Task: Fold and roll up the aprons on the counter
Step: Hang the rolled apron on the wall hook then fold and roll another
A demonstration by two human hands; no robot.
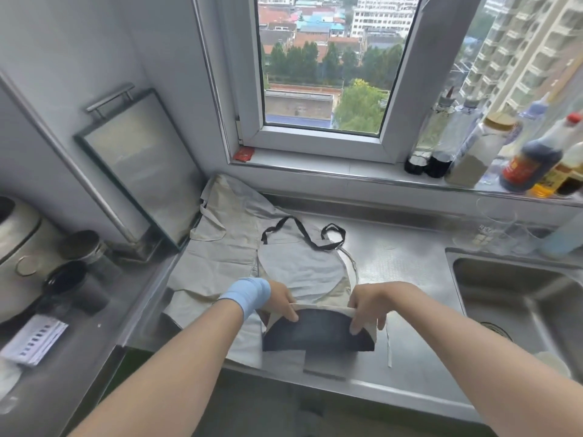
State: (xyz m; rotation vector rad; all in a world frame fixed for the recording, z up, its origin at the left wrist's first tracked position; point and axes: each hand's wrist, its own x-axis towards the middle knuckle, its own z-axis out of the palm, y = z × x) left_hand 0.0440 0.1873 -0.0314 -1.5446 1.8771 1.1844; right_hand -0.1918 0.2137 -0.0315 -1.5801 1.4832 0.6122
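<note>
The stainless-steel kitchen counter (403,263) under the window carries two cloth aprons. A pale beige fabric apron (220,257) is spread flat at the left by the wall corner, and a light grey fabric apron with black neck strap (299,263) overlaps its right edge at centre, left of the steel sink basin (517,298). The grey apron's near end is turned up, exposing a dark navy underside (318,335); the left hand (280,299), a light blue band at its wrist, and the right hand (369,302) each grip that cream-edged fold, fingers curled together over it, thumbs hidden.
</note>
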